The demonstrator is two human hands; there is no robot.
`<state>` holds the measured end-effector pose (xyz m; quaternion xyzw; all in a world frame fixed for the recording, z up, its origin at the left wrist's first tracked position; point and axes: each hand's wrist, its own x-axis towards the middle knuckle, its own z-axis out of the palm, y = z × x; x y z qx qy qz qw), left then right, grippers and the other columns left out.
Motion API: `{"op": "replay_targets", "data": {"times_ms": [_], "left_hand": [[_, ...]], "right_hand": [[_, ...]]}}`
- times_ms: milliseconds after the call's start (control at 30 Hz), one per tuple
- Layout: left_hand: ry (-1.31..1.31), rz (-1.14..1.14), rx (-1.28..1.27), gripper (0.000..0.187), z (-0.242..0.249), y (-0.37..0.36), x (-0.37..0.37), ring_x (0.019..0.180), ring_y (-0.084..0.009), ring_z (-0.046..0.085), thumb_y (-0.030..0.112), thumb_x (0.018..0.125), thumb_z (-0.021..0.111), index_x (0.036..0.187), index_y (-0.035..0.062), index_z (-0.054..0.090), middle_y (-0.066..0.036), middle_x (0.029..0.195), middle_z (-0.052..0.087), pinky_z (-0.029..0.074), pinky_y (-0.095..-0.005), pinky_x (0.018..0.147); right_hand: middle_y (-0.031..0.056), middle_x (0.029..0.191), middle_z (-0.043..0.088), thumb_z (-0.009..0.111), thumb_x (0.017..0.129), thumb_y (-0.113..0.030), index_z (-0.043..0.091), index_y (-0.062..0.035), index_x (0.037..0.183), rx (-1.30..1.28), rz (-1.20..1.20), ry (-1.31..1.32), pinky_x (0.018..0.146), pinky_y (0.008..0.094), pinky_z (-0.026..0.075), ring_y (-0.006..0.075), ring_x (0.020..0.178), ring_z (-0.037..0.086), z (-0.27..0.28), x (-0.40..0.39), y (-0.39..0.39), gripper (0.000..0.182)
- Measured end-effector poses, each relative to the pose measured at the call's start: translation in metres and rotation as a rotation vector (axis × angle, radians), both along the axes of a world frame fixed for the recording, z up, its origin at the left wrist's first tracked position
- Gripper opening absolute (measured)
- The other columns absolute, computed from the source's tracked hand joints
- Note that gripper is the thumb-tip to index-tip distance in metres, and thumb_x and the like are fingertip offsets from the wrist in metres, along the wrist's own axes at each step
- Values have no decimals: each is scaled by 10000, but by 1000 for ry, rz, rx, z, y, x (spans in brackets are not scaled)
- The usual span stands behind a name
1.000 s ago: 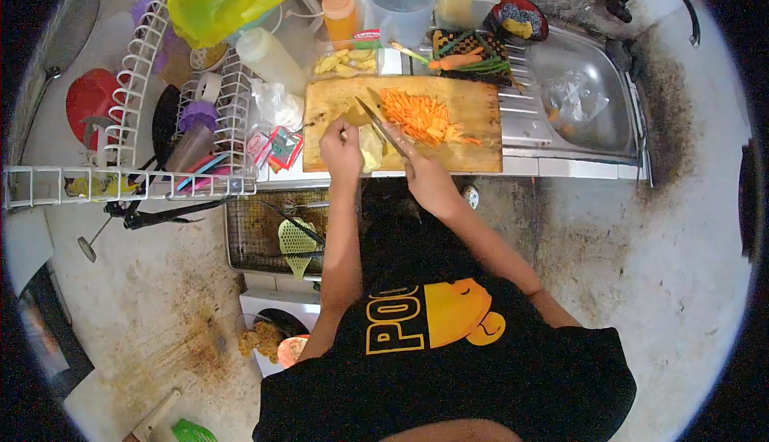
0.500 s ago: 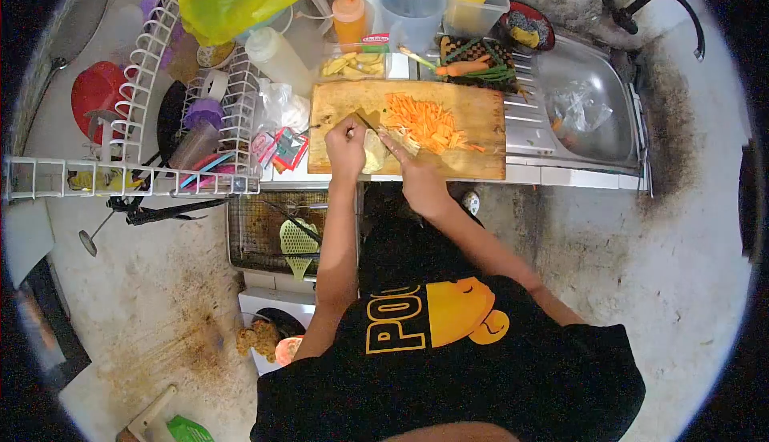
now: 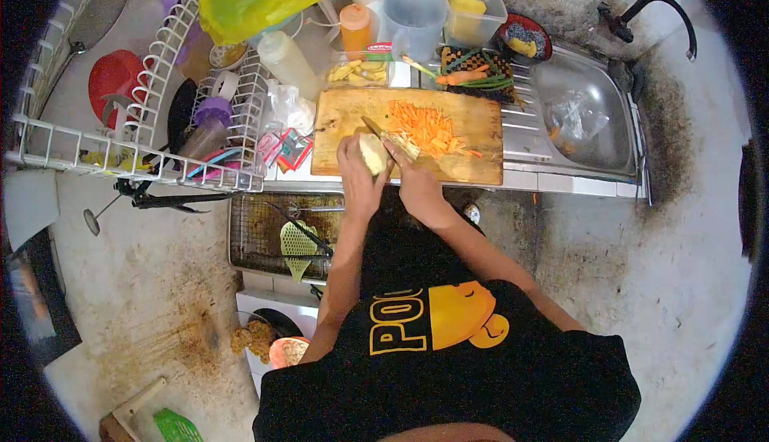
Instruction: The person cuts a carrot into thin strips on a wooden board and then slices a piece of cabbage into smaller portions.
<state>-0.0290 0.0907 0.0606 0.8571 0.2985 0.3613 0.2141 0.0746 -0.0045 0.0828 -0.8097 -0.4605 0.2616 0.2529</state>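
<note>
The left hand (image 3: 363, 171) grips a pale yellow vegetable piece (image 3: 373, 154) at the near edge of the wooden cutting board (image 3: 336, 118). The right hand (image 3: 418, 186) is closed round the knife (image 3: 380, 134), beside pale shreds and the orange carrot strips (image 3: 432, 128).

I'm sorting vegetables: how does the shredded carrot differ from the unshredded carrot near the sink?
The shredded carrot is thin strips; the unshredded carrot is thicker. The shredded carrot lies heaped on the cutting board, the unshredded carrot beside green vegetables. Both are orange.
</note>
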Motion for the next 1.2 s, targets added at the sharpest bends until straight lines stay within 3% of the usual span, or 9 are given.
{"op": "replay_targets", "data": {"times_ms": [133, 200, 333, 533, 833, 933, 1033, 1100, 1200], "left_hand": [[0, -2, -116, 730, 5, 6, -3, 1219, -467, 424, 140, 820, 728, 1393, -68, 326, -293, 1315, 385, 366, -466, 1044], [2, 29, -170, 699, 7, 6, -9, 1201, -473, 440, 167, 846, 711, 1389, -71, 342, -294, 1317, 384, 367, -472, 1043], [27, 30, -238, 688, 3, 6, -15, 1228, -465, 421, 176, 854, 698, 1386, -76, 342, -293, 1320, 383, 356, -481, 1053], [5, 173, -138, 643, 0, 7, -8, 1205, -443, 414, 175, 850, 694, 1365, -55, 385, -276, 1290, 404, 361, -488, 1025], [-104, 184, -180, 514, -18, 30, -2, 1007, -384, 494, 129, 766, 716, 1192, -35, 478, -206, 1046, 455, 413, -456, 901], [-170, 166, -212, 437, -18, 36, -2, 945, -375, 516, 113, 740, 713, 1104, -29, 519, -188, 971, 471, 442, -442, 849], [-215, 171, -210, 373, -20, 45, -1, 873, -380, 559, 108, 748, 708, 1056, -55, 574, -203, 937, 546, 465, -440, 790], [-244, 290, -424, 339, -19, 54, -3, 795, -383, 604, 127, 793, 686, 1048, -89, 628, -234, 866, 634, 479, -444, 748], [14, 385, -539, 354, 6, 62, -6, 756, -388, 650, 260, 874, 626, 1042, -45, 693, -243, 808, 679, 491, -448, 725]], "right_hand": [[273, 835, 663, 496, 859, 11, 277, -345, 1521, 154, 6, -110, 684, 546, 533, 456, 728, 657, -20, 4, -3, 783], [278, 787, 644, 494, 876, 3, 295, -341, 1515, 307, 25, 46, 670, 543, 525, 463, 699, 643, -18, 9, -10, 752], [281, 777, 634, 492, 888, -3, 308, -321, 1513, 211, -8, 97, 661, 544, 515, 464, 701, 635, 5, 14, -19, 725], [269, 729, 625, 484, 895, 1, 276, -324, 1525, 355, 19, 75, 650, 535, 515, 455, 664, 626, 11, 6, -10, 739], [275, 781, 637, 498, 892, 4, 279, -350, 1519, 238, 5, 90, 675, 539, 512, 464, 720, 629, 34, 0, -3, 753], [288, 785, 613, 511, 936, -46, 333, -286, 1497, 164, -90, 186, 677, 518, 496, 467, 734, 603, 40, 7, -5, 636], [292, 941, 640, 492, 924, 4, 348, -256, 1500, 98, -95, 261, 755, 466, 522, 469, 860, 622, 28, 10, -11, 648], [281, 1195, 604, 475, 910, 49, 337, -231, 1511, 265, -28, 260, 912, 424, 495, 464, 1075, 589, 21, 9, -14, 677], [255, 1377, 509, 475, 900, 70, 325, -224, 1520, 223, -26, 320, 1045, 414, 409, 438, 1257, 495, 33, 12, -14, 702]]}}
